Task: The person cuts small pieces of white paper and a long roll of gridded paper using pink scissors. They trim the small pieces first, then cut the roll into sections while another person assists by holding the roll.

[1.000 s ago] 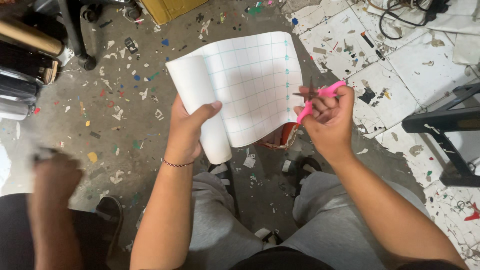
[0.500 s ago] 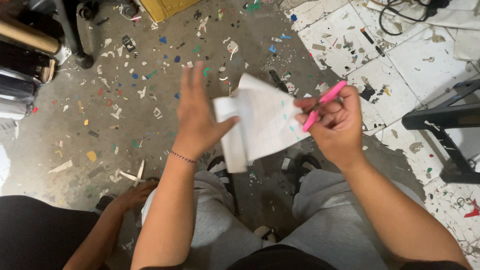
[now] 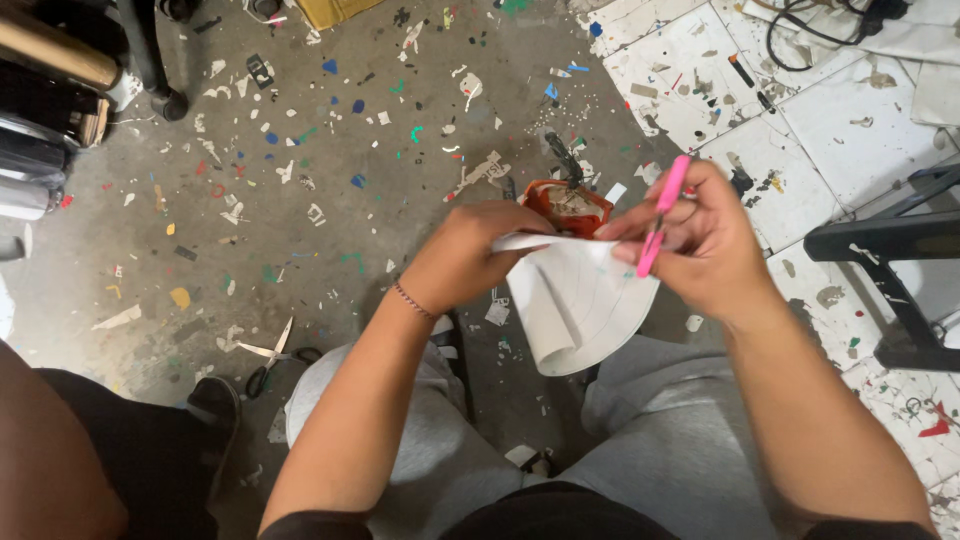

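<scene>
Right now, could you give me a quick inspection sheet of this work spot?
Surface: concrete floor, white tiles at right.
Job's things: white gridded paper, curled; pink scissors.
Clutter: coloured paper scraps everywhere; black-handled scissors on floor; orange container.
Fingers: left hand grips the paper's top edge; right hand holds the pink scissors and the paper.
Cables: black cords top right.
Surroundings: black stand at right; another person's leg at left.

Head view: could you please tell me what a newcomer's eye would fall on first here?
At centre, the left hand and right hand bend a white sheet over the lap; the right hand also holds a pink pen. Behind the sheet, a small orange pot stands on the floor, which is littered with coloured scraps. Scissors lie lower left.
</scene>
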